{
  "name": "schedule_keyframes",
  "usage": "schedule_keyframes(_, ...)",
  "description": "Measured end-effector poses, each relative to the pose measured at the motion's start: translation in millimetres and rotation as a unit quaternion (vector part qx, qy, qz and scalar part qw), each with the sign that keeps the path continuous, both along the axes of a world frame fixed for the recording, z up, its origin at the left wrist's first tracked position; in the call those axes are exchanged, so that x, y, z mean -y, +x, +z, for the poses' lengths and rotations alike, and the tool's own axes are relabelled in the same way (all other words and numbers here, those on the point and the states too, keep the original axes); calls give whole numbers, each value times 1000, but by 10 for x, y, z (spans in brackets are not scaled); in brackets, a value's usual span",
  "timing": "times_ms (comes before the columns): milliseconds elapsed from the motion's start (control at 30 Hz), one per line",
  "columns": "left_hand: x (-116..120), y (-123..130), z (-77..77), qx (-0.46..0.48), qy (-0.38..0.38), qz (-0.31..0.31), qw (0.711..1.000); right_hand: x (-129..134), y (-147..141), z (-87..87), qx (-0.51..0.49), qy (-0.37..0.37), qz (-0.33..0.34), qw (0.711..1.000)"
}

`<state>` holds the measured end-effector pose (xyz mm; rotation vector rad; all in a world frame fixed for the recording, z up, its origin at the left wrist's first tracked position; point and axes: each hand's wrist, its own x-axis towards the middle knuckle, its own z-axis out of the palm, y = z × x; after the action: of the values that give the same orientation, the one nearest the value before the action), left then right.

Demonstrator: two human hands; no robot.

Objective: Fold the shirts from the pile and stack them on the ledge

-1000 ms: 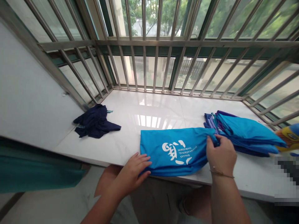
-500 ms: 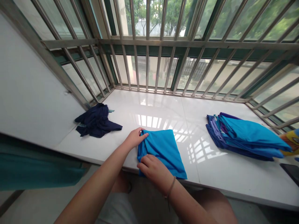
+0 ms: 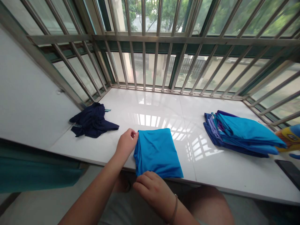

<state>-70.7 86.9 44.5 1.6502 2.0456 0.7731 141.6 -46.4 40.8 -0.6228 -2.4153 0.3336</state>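
Note:
A bright blue garment [image 3: 157, 153], folded into a rough square, lies at the front edge of the white ledge. My left hand [image 3: 127, 142] is closed in a pinch at its far left corner, thumb and forefinger against the fabric. At the near left corner, my right hand [image 3: 153, 190] overlaps the garment's front edge, with its fingers curled in. Whatever is between those fingers is hidden. Layered folds show along the garment's left side.
A crumpled dark navy garment [image 3: 92, 122] lies left on the white ledge [image 3: 161, 107]. Stacked folded blue and purple clothes [image 3: 243, 132] sit right, beside a colourful yellow-and-blue object [image 3: 289, 139] and a dark phone-like slab [image 3: 288, 172]. Metal bars [image 3: 154, 65] enclose the back.
My right hand has moved down from the garment's top to its near edge. My left hand has shifted slightly left and down at the far corner. The garment's left part lies flatter.

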Motion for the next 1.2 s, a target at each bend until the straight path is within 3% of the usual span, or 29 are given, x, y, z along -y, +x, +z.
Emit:
schedule_keyframes(100, 263, 8, 9, 26, -68, -32, 997, -4, 33, 16, -100, -61, -54, 992)
schedule_keyframes(200, 402, 29, 47, 76, -87, -53, 992, -18, 41, 95, -233, -112, -126, 958)
schedule_keyframes(300, 444, 66, 136, 144, -114, -17, 983, -47, 48, 200, -320, -112, -192, 921)
schedule_keyframes(367, 445, 123, 197, 212, -177, -1, 961, -64, 67, 256, -336, -103, -207, 913)
schedule_keyframes(500, 396, 294, 242, 379, -289, -30, 879, -49, 112, 304, -309, -91, -141, 936)
schedule_keyframes(567, 348, 337, 218, 431, -255, -28, 865, -24, 117, 294, -274, -86, -93, 953)
schedule_keyframes(633, 308, 311, 173, 442, -192, -12, 876, -3, 108, 259, -216, -69, -53, 972)
schedule_keyframes(733, 313, 164, 88, 347, -153, 2, 925, 6, 85, 162, -108, -25, -18, 994)
schedule_keyframes(833, 398, 4, 15, 107, -164, -5, 981, 9, 86, 66, -40, -1, -7, 999)
schedule_keyframes(933, 497, -44, 5, -60, -82, 9, 995, 5, 167, 47, -45, -2, -32, 998)
schedule_keyframes(1033, 540, 76, 44, -90, 77, -18, 993, -69, 335, 66, -78, -17, -129, 988)
schedule_keyframes(1100, 511, 228, 48, -92, 154, -110, 978, -181, 459, 36, -79, -19, -230, 970)
schedule_keyframes(1200, 360, 443, -48, -125, 155, -229, 953, -398, 587, -113, -23, -25, -368, 929)
